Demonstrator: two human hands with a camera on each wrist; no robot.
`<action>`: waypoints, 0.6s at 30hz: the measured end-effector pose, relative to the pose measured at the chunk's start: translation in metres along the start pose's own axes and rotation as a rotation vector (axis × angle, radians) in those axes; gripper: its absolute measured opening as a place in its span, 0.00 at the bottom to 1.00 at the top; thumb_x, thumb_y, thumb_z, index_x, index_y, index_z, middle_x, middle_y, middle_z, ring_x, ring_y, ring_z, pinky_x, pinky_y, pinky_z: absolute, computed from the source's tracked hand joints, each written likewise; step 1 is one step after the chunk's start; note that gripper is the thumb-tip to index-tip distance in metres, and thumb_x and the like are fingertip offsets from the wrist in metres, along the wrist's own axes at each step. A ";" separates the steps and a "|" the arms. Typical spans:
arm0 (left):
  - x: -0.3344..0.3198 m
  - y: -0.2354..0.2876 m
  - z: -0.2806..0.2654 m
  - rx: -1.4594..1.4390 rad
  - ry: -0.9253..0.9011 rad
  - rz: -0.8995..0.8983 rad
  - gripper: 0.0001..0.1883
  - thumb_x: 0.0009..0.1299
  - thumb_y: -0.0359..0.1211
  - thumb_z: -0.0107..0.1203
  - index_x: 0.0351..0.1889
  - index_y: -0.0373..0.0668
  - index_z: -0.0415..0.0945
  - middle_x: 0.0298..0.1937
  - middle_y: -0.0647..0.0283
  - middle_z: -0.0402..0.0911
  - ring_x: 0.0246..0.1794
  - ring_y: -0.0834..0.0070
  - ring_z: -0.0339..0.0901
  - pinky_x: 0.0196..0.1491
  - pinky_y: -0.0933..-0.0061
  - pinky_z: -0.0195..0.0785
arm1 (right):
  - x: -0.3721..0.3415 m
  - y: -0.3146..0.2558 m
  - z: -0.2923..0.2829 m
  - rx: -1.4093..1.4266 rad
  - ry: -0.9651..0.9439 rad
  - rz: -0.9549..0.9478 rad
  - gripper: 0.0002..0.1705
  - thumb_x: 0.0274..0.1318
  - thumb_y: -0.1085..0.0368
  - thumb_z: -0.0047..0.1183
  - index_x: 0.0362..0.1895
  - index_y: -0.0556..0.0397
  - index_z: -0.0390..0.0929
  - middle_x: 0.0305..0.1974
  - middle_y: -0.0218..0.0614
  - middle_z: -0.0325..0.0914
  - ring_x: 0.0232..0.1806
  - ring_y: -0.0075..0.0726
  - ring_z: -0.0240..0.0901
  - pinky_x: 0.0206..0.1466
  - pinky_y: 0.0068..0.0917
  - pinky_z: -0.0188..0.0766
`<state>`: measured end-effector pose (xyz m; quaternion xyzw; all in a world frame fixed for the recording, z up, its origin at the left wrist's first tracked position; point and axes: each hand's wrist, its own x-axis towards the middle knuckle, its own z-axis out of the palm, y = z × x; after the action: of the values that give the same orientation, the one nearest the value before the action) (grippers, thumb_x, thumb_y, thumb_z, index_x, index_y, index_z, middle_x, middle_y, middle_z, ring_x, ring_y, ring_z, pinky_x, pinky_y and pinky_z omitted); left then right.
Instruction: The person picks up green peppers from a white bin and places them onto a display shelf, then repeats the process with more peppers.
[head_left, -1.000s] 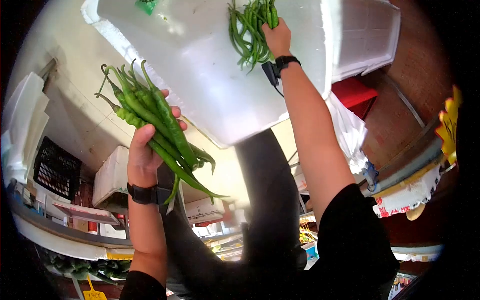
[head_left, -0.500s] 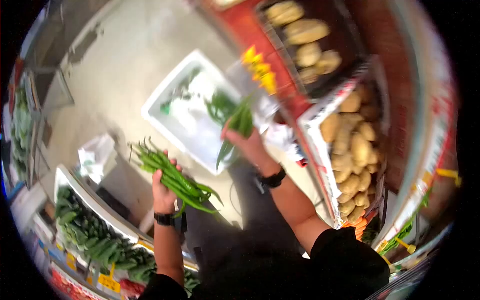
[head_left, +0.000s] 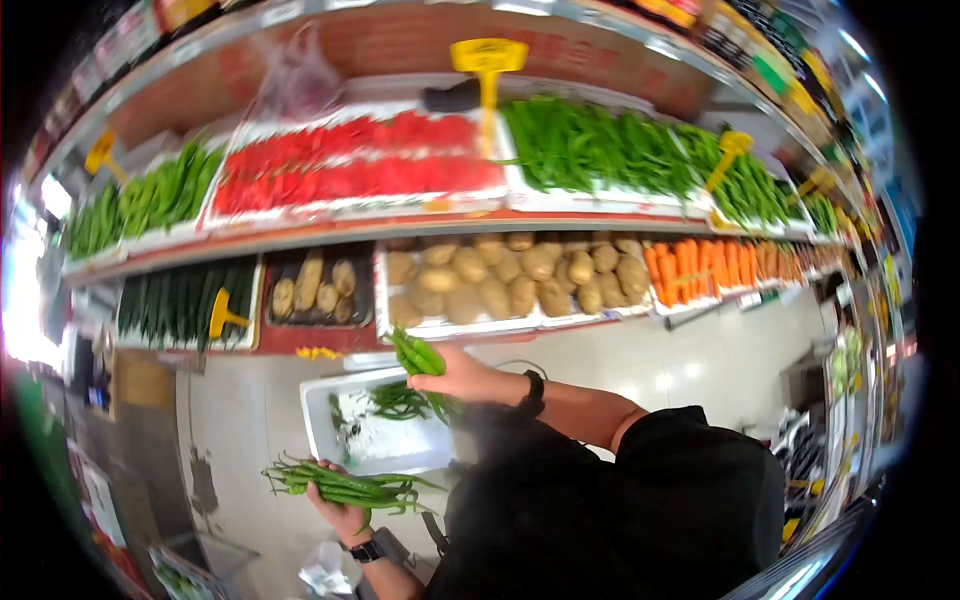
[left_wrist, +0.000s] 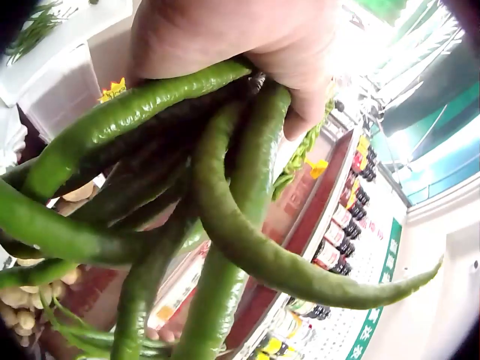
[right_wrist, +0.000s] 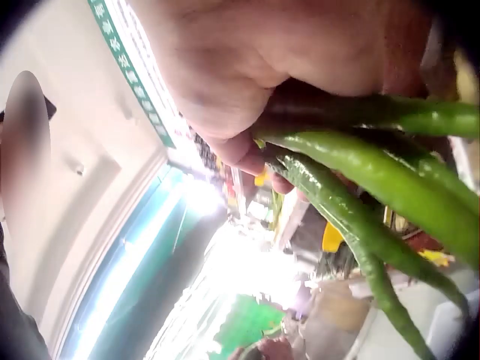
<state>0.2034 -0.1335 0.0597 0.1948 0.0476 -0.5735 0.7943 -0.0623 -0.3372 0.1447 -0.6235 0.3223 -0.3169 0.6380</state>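
Note:
My left hand (head_left: 343,512) grips a large bunch of long green chili peppers (head_left: 350,488), their tips pointing past the wrist side. In the left wrist view, curved chilies (left_wrist: 247,232) hang from under the fingers (left_wrist: 232,34). My right hand (head_left: 462,374) holds a smaller bunch of green chilies (head_left: 416,354) above the white foam box (head_left: 425,450). Seen from the right wrist, several glossy chilies (right_wrist: 375,165) stick out from the curled fingers (right_wrist: 232,146). More green chilies (head_left: 396,400) lie inside the foam box between the two hands.
Ahead stands a shelf with green peppers (head_left: 600,145) and red peppers (head_left: 360,160) on its upper level. Potatoes (head_left: 510,280), carrots (head_left: 700,265) and dark green cucumbers (head_left: 185,300) fill trays below. A white plastic bag (head_left: 328,572) lies on the floor near the left wrist.
The head view has swung up from the foam box to the shelf. My right hand has lifted out of the box with chilies; the left keeps its bunch.

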 end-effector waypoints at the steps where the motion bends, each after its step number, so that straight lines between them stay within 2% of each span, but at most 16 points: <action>1: -0.002 -0.001 0.008 0.031 -0.016 -0.048 0.23 0.68 0.34 0.54 0.62 0.42 0.65 0.50 0.60 0.74 0.49 0.68 0.73 0.59 0.68 0.68 | -0.016 -0.002 -0.017 0.063 0.062 0.028 0.15 0.58 0.64 0.57 0.46 0.58 0.73 0.37 0.32 0.79 0.39 0.23 0.74 0.45 0.24 0.71; 2: 0.001 -0.002 0.011 0.052 -0.036 -0.078 0.23 0.68 0.34 0.54 0.62 0.42 0.65 0.50 0.59 0.74 0.49 0.68 0.73 0.59 0.68 0.68 | -0.032 -0.006 -0.031 0.136 0.120 0.055 0.16 0.57 0.64 0.59 0.46 0.58 0.74 0.36 0.31 0.79 0.39 0.22 0.74 0.45 0.23 0.71; 3: 0.002 -0.003 0.010 0.070 -0.048 -0.104 0.23 0.68 0.34 0.54 0.62 0.42 0.65 0.49 0.59 0.74 0.49 0.68 0.73 0.60 0.68 0.68 | -0.053 -0.022 -0.044 0.107 0.220 0.099 0.14 0.58 0.63 0.57 0.45 0.56 0.74 0.36 0.33 0.79 0.40 0.25 0.76 0.44 0.26 0.72; 6: 0.000 -0.019 0.016 0.160 -0.030 -0.123 0.22 0.68 0.34 0.54 0.60 0.39 0.66 0.48 0.58 0.74 0.49 0.68 0.73 0.59 0.69 0.69 | -0.104 -0.038 -0.090 0.432 0.435 0.112 0.14 0.60 0.63 0.54 0.47 0.55 0.73 0.37 0.35 0.80 0.40 0.29 0.77 0.44 0.28 0.74; 9: 0.006 -0.049 0.029 0.255 -0.058 -0.153 0.20 0.69 0.35 0.53 0.57 0.38 0.67 0.47 0.58 0.75 0.48 0.68 0.73 0.58 0.69 0.69 | -0.145 -0.076 -0.136 0.654 0.541 0.144 0.14 0.61 0.62 0.52 0.48 0.55 0.71 0.38 0.36 0.79 0.40 0.33 0.77 0.44 0.31 0.75; 11: 0.010 -0.074 0.044 0.292 -0.037 -0.180 0.19 0.69 0.35 0.52 0.56 0.38 0.68 0.46 0.58 0.75 0.48 0.69 0.73 0.58 0.70 0.68 | -0.160 -0.094 -0.181 0.595 0.493 0.071 0.14 0.61 0.64 0.52 0.48 0.55 0.70 0.38 0.38 0.79 0.40 0.34 0.78 0.42 0.30 0.76; 13: 0.016 -0.100 0.058 0.311 -0.026 -0.217 0.18 0.70 0.36 0.51 0.55 0.38 0.68 0.46 0.58 0.75 0.47 0.69 0.73 0.58 0.70 0.68 | -0.163 -0.106 -0.234 0.482 0.537 0.025 0.13 0.60 0.63 0.52 0.47 0.55 0.70 0.37 0.38 0.79 0.38 0.34 0.78 0.39 0.30 0.77; 15: 0.028 -0.131 0.074 0.307 -0.044 -0.257 0.18 0.70 0.36 0.51 0.54 0.37 0.69 0.45 0.58 0.75 0.47 0.69 0.72 0.58 0.70 0.68 | -0.159 -0.146 -0.283 0.348 0.612 -0.019 0.13 0.60 0.63 0.53 0.46 0.56 0.72 0.37 0.39 0.79 0.37 0.34 0.78 0.39 0.30 0.78; 16: 0.031 -0.146 0.083 0.294 -0.064 -0.281 0.18 0.70 0.36 0.51 0.54 0.37 0.69 0.46 0.58 0.75 0.47 0.69 0.72 0.58 0.70 0.68 | -0.150 -0.147 -0.326 0.317 0.546 -0.025 0.13 0.60 0.62 0.54 0.45 0.55 0.74 0.36 0.39 0.80 0.34 0.34 0.79 0.35 0.30 0.79; 17: 0.031 -0.162 0.098 0.280 -0.053 -0.287 0.18 0.70 0.36 0.51 0.54 0.37 0.69 0.46 0.58 0.75 0.47 0.69 0.72 0.58 0.70 0.68 | -0.139 -0.161 -0.356 0.290 0.573 -0.032 0.13 0.60 0.61 0.53 0.45 0.56 0.75 0.35 0.40 0.80 0.34 0.36 0.79 0.34 0.29 0.78; 18: 0.033 -0.181 0.114 0.261 -0.048 -0.293 0.19 0.70 0.36 0.52 0.55 0.37 0.69 0.46 0.57 0.75 0.47 0.68 0.72 0.58 0.69 0.68 | -0.130 -0.180 -0.385 0.396 0.539 0.035 0.09 0.59 0.64 0.54 0.40 0.56 0.74 0.35 0.40 0.79 0.36 0.37 0.79 0.39 0.34 0.80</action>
<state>0.0292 -0.2532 0.1082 0.2732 -0.0183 -0.6888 0.6712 -0.4501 -0.4643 0.3215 -0.3756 0.4223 -0.5157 0.6439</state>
